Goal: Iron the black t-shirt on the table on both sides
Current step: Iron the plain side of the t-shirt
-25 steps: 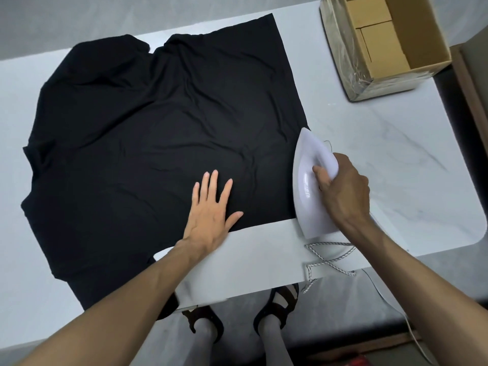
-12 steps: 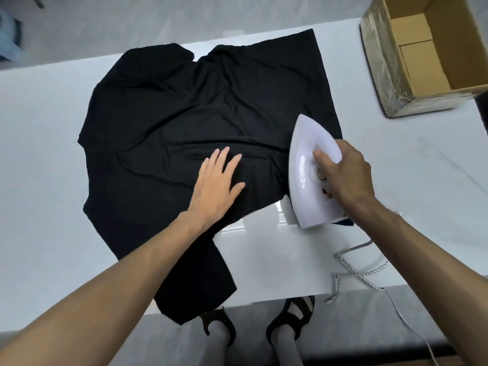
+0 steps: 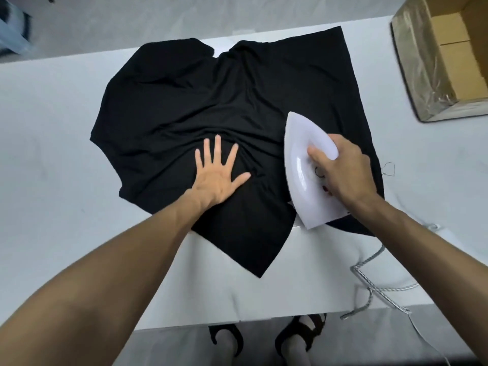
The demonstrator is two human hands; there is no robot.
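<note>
Currently right hand point(image 3: 343, 170) closed round white iron point(image 3: 303, 165) handle, soleplate on black t-shirt point(image 3: 211, 101); left hand point(image 3: 216, 175) open, flat, pinning fabric against drag.

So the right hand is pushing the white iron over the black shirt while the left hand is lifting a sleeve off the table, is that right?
Not quite. In the head view the left hand lies flat, fingers spread, pressing the black shirt down; it lifts nothing. The right hand does grip the white iron on the shirt.

Open cardboard box point(image 3: 446, 62) at table's far right corner (plastic-wrapped side); sandalled feet point(image 3: 298, 336) below table edge.
</note>
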